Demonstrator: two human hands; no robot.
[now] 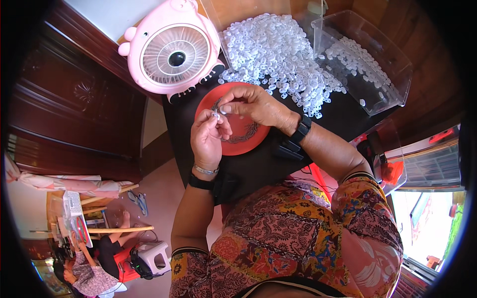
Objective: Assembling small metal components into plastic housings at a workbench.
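Observation:
Over a round red plate, my two hands meet at the fingertips. My left hand pinches a small whitish plastic piece between thumb and fingers. Close against it, the thumb and forefinger of my right hand are pressed together; whatever they hold is too small to make out. Thin dark metal bits lie in a curved band on the plate, partly hidden by my hands. Just beyond the plate spreads a big heap of small whitish plastic pieces, each with holes.
A pink pig-shaped fan stands at the table's far left. On the right, a tilted clear bin holds more of the white pieces. The black table carries all this. Another person sits at the lower left near a grey stool.

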